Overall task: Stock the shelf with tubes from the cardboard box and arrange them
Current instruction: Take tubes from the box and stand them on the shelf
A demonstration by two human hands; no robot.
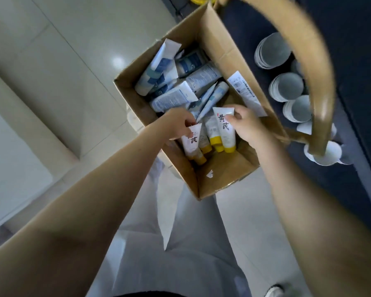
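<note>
Cardboard box (223, 50): open, blue-white tubes (171, 97) at far end.
Left hand (178, 125): fingers pinch a yellow-capped tube (191, 143).
Right hand (245, 125): fingers curled round second yellow-capped tube (224, 129).

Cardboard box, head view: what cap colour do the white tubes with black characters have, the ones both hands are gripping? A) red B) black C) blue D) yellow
D: inside the brown cardboard box, the white black-lettered tube held by the right hand and the matching white tube pinched by the left hand both end in yellow caps.
</note>
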